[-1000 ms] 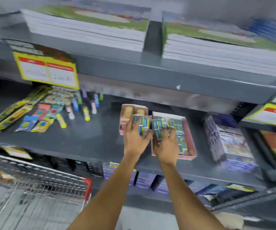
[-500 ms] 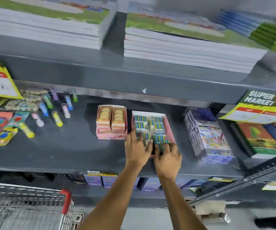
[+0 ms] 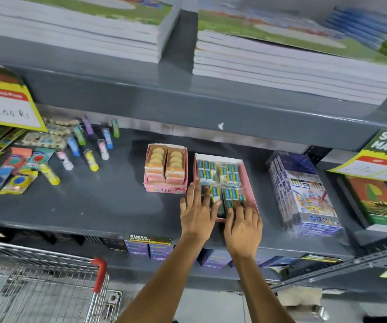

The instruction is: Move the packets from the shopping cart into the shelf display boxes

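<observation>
While both hands (image 3: 220,217) press in, packets (image 3: 228,177) fill the pink box (image 3: 249,183) — snugly.

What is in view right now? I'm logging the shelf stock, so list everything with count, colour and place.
packets: many, blue and yellow, in the right display box
right display box: one, pink, middle shelf
eraser box: one, pink, left of it, apart
glue sticks: several, mixed colours, shelf left
crayon packs: a stack, purple and white, shelf right
book stacks: two, white-edged, top shelf
price signs: two, yellow
shopping cart: one, wire with red corner, lower left
hands: left hand and right hand, flat on the packets
</observation>
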Demonstrator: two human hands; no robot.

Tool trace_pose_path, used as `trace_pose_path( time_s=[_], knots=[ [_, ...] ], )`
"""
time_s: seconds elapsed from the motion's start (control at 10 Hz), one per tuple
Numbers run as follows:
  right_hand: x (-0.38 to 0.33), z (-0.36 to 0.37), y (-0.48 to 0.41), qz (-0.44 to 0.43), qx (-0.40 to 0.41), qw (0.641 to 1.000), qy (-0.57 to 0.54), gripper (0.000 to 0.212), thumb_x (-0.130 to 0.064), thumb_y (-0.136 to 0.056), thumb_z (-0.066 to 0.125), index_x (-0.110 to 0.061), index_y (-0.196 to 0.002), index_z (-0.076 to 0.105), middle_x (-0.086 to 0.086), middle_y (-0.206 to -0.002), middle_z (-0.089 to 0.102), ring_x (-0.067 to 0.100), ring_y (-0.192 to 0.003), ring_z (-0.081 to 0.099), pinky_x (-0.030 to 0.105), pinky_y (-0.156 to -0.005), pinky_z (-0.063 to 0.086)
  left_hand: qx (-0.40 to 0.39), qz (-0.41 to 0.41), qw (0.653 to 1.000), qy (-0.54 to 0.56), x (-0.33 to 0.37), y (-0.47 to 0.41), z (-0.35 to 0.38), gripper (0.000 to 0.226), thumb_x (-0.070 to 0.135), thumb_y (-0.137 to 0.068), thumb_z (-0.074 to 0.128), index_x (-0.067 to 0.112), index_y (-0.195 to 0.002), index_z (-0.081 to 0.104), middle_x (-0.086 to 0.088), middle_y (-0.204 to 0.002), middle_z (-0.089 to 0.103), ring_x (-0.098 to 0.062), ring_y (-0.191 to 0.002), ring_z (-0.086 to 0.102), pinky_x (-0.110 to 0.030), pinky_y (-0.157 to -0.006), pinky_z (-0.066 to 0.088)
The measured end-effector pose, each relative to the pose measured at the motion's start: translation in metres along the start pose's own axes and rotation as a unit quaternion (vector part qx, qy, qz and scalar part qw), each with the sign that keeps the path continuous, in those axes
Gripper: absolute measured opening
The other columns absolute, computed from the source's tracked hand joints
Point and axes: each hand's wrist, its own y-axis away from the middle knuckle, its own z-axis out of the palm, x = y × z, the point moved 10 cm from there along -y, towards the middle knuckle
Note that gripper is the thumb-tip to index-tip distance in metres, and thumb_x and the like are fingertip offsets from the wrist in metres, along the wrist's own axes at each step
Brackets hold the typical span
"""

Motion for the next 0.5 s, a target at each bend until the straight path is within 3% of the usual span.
trace_pose_path(
  time_s=[0.2,0.3,0.4,0.5],
  knots=[
    [-0.002,-0.003,0.001,0.006,0.009,0.999,-0.03,0.045,-0.033,-0.092,0.028,-0.006,-0.113,0.057,0.02,-0.12,0.061,0.037,-0.108,0.056,0.046,-0.091,0.046,-0.002,0.034,0.999,-0.015,0.007,0.003,-0.01,0.055,0.048,-0.097,0.018,0.028,-0.146,0.003,-0.006,-0.159,-0.004,-0.023,-0.145,-0.003,-0.044,-0.116,0.013],
    [-0.008,-0.016,0.003,0.006,0.027,0.997,-0.072,0.046,-0.033,-0.092,0.029,-0.006,-0.117,0.055,0.019,-0.126,0.058,0.038,-0.109,0.056,0.047,-0.091,0.046,0.03,0.056,0.998,0.011,0.011,0.01,-0.035,0.053,0.046,-0.097,0.016,0.026,-0.146,0.013,-0.006,-0.158,0.006,-0.023,-0.145,0.006,-0.043,-0.115,0.019],
    [-0.021,-0.041,0.013,-0.028,0.089,0.987,-0.129,0.042,-0.033,-0.092,0.031,-0.009,-0.119,0.053,0.015,-0.13,0.055,0.036,-0.114,0.054,0.044,-0.094,0.041,0.13,0.116,0.983,0.051,0.02,0.031,-0.077,0.051,0.043,-0.097,0.014,0.023,-0.14,0.035,-0.007,-0.152,0.028,-0.025,-0.14,0.026,-0.044,-0.11,0.031],
    [-0.054,-0.106,0.033,-0.099,0.19,0.946,-0.245,0.036,-0.029,-0.092,0.038,-0.017,-0.124,0.049,0.003,-0.135,0.048,0.027,-0.123,0.046,0.03,-0.102,0.032,0.263,0.255,0.912,0.182,0.04,0.083,-0.146,0.038,0.031,-0.099,0.025,0.02,-0.127,0.049,-0.002,-0.142,0.042,-0.019,-0.133,0.036,-0.04,-0.104,0.036]
  ],
)
